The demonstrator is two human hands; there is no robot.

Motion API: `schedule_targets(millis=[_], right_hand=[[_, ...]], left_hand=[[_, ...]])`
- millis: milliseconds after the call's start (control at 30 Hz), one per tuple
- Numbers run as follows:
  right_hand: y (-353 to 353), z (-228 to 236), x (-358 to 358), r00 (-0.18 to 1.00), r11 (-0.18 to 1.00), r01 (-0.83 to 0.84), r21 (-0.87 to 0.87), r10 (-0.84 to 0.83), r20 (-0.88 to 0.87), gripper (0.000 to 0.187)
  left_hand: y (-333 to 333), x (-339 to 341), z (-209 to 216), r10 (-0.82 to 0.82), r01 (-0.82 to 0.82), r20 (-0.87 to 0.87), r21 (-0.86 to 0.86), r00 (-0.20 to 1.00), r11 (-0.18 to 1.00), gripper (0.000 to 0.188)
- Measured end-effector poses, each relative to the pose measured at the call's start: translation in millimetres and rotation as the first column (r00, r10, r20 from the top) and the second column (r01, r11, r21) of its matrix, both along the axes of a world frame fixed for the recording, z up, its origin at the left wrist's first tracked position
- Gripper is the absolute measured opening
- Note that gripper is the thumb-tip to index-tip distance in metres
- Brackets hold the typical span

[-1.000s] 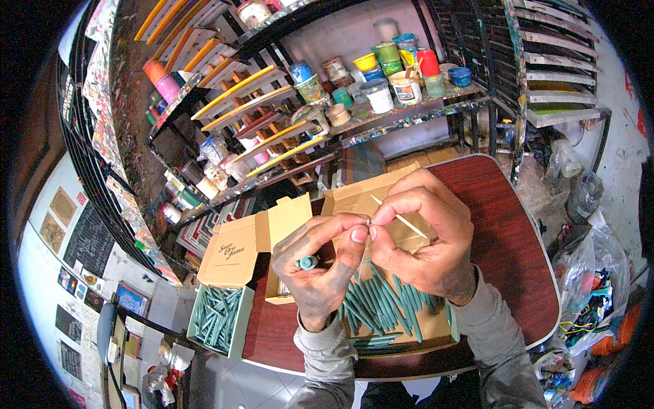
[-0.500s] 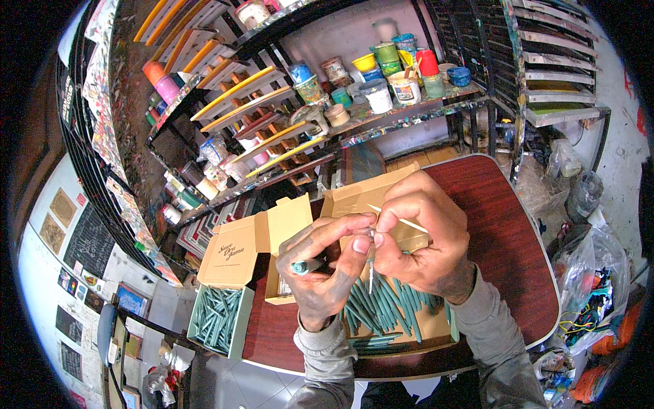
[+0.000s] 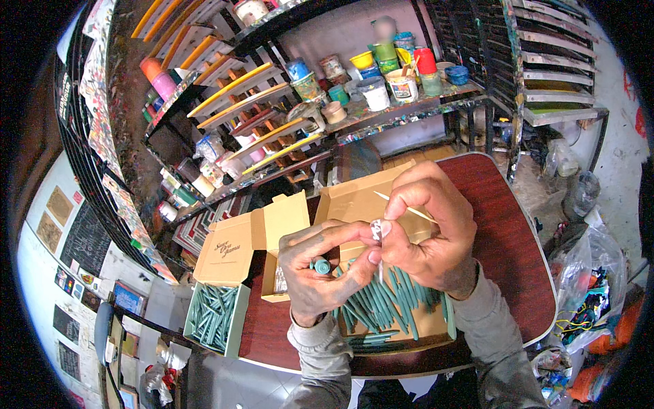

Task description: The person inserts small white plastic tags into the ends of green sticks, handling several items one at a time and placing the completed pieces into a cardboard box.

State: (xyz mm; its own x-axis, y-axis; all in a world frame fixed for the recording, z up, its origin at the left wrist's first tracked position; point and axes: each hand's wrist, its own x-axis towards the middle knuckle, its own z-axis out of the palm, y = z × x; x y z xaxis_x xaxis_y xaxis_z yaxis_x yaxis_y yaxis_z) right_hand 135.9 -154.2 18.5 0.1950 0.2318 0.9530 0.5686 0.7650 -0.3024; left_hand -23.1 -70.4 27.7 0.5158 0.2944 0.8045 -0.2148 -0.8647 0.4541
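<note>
My left hand [image 3: 327, 266] is closed, with a teal pen barrel [image 3: 321, 266] tucked in its curled fingers, round end outward. At its index fingertip sits a small white piece with dark marks [image 3: 376, 230], which my right thumb and index finger also touch. My right hand [image 3: 432, 235] is closed in a pinch, and a pale pointed stick [image 3: 379, 195] passes through its fingers. A thin whitish rod [image 3: 381, 271] shows below the fingertips; what holds it is hidden. Beneath my hands, many teal pens [image 3: 388, 303] lie in an open cardboard box [image 3: 354, 199].
At the left, an open box [image 3: 235, 334] is full of teal pens. Between the two stands a smaller cardboard box [image 3: 276, 297], partly hidden. All rest on a dark red table [image 3: 504, 273]. Behind are shelves with paint tubs [image 3: 375, 94]; plastic bags [image 3: 599, 266] lie at the right.
The small white piece has come into clearer view at my fingertips. The teal barrel in my left hand has shifted right, and my left thumb has moved away from the pinch.
</note>
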Motion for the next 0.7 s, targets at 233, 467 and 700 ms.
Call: schedule_targets(millis=[233,467,700], right_hand=[[1.8,-1.6,3.9,0.999,1.000,-0.002,-0.029,0.000,-0.044,0.018],[5.8,-3.9,4.6,0.992,0.977,-0.123,-0.171,0.127,0.013,0.022],[12.0,-6.7,-5.6,0.989,0.976,-0.142,-0.163,0.132,-0.071,0.016]], left_hand=[[-1.4,4.5,0.7,0.099,-0.102,0.060,0.056,0.993,0.993,0.014],[-5.2,8.7,-1.5,0.228,-0.228,0.156,-0.016,0.961,0.974,0.012],[0.6,7.4,-2.6,0.270,-0.289,0.201,0.075,0.942,0.954,0.015]])
